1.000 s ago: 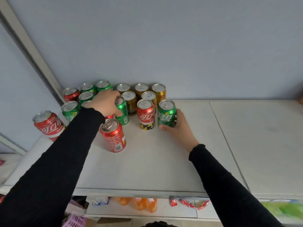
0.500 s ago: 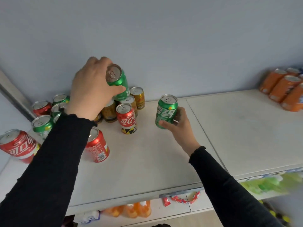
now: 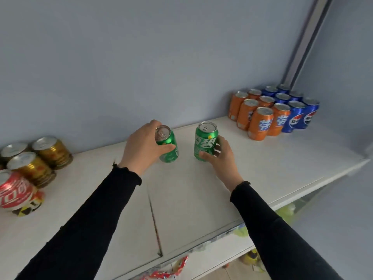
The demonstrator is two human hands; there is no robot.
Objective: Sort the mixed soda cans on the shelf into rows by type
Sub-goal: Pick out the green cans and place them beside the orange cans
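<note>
Here each hand, left hand (image 3: 141, 147) and right hand (image 3: 221, 156), curls its fingers round 1 green can.

Two green cans (image 3: 168, 147) (image 3: 205, 141) with white lettering; orange cans (image 3: 260, 124) and blue cans (image 3: 295, 116) at the white shelf's (image 3: 191, 199) right end; gold cans (image 3: 34, 168) and a red can (image 3: 14, 190) left; black sleeves (image 3: 90, 219).

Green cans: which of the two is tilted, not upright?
The green can in the left hand: its top leans left toward the wall. The other green can, in the right hand, stands nearly upright.
</note>
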